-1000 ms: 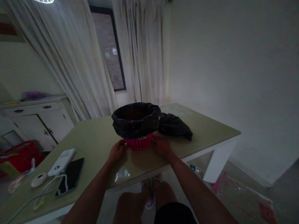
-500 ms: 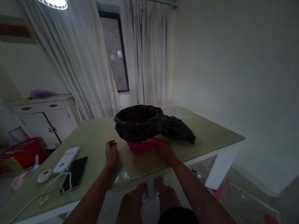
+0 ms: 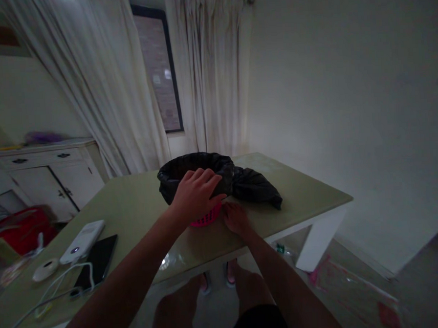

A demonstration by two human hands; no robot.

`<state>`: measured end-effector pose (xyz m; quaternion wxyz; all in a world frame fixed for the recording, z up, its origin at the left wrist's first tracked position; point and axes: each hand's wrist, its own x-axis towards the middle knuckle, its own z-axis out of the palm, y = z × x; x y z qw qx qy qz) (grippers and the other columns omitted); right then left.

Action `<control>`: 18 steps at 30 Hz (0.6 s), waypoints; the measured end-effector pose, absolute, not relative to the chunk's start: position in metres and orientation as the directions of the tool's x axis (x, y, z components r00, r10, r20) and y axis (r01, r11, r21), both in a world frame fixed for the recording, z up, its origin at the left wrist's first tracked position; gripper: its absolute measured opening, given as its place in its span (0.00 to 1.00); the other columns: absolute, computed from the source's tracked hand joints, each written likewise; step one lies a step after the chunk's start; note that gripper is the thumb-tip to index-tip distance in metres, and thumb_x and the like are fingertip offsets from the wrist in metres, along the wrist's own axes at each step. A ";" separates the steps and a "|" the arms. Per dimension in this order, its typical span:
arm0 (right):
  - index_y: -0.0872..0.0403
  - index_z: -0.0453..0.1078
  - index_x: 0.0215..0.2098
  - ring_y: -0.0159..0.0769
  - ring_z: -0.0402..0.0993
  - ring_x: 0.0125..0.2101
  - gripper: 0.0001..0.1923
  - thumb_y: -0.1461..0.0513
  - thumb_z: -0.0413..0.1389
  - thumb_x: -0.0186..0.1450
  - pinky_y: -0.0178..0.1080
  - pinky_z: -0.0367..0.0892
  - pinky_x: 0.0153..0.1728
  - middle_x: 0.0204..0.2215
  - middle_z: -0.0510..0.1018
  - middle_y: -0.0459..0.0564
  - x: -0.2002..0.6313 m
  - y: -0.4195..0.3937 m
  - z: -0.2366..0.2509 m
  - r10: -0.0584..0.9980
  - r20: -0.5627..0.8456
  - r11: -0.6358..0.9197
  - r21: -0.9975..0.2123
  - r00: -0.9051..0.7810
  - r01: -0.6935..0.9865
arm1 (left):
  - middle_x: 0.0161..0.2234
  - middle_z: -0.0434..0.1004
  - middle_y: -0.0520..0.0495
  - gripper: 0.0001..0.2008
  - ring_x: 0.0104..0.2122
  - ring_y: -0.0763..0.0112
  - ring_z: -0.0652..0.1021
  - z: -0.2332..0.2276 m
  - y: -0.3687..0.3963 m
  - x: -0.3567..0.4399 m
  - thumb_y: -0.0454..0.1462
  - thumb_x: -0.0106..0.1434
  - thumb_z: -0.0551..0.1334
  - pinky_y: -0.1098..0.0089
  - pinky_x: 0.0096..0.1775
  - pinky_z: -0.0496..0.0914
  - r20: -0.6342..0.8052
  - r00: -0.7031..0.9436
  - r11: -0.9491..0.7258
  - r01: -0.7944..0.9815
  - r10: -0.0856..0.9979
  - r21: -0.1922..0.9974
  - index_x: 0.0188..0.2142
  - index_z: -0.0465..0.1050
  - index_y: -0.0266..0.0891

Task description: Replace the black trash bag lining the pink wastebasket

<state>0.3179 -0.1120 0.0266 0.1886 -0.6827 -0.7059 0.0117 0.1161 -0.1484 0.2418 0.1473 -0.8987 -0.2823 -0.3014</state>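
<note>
A pink perforated plastic basket (image 3: 206, 218) stands on the table, lined with a black garbage bag (image 3: 168, 179) whose top is folded down over the rim. My left hand (image 3: 198, 192) lies across the front of the bag near the rim, fingers stretched and thumb apart, hiding part of the bag and basket. Beside the basket's lower right side, my right hand (image 3: 237, 218) rests on the tabletop with its fingers loosely spread. The bag's gathered loose end (image 3: 256, 187) sticks out to the right, lying on the table. The inside of the basket looks dark.
On the left of the table (image 3: 140, 197) lie a white power bank (image 3: 82, 241), a black phone (image 3: 99, 258), a round white object (image 3: 45, 270) and a cable (image 3: 63, 275). A white cabinet (image 3: 43, 178) and a red bag (image 3: 22, 228) stand beyond. Clear plastic (image 3: 354, 289) lies on the floor.
My left hand has risen from the tabletop left of the basket and moved right onto the bag's front. My right hand stays by the basket's base. The view has shifted slightly.
</note>
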 end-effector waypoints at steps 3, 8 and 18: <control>0.54 0.76 0.61 0.47 0.73 0.63 0.21 0.58 0.45 0.81 0.46 0.61 0.65 0.63 0.78 0.56 0.318 -0.112 0.028 0.966 0.257 0.064 -0.271 0.009 0.960 | 0.44 0.81 0.41 0.05 0.47 0.51 0.79 0.245 -0.134 0.123 0.39 0.72 0.65 0.54 0.51 0.71 0.571 0.691 -0.789 0.603 0.442 -0.118 0.43 0.81 0.44; 0.53 0.76 0.59 0.47 0.74 0.61 0.21 0.58 0.45 0.81 0.46 0.62 0.65 0.61 0.80 0.55 0.318 -0.111 0.026 0.964 0.265 0.060 -0.276 0.016 0.959 | 0.41 0.82 0.45 0.09 0.41 0.58 0.81 0.259 -0.116 0.116 0.37 0.73 0.60 0.61 0.44 0.71 0.544 0.645 -0.800 0.593 0.537 0.087 0.39 0.81 0.45; 0.54 0.76 0.61 0.50 0.72 0.63 0.22 0.59 0.45 0.79 0.49 0.62 0.66 0.65 0.76 0.59 0.320 -0.109 0.021 0.963 0.271 0.071 -0.272 0.005 0.960 | 0.33 0.78 0.46 0.08 0.30 0.66 0.75 0.302 -0.083 0.109 0.40 0.64 0.67 0.63 0.39 0.72 0.647 0.392 -0.707 0.620 0.654 0.339 0.35 0.84 0.40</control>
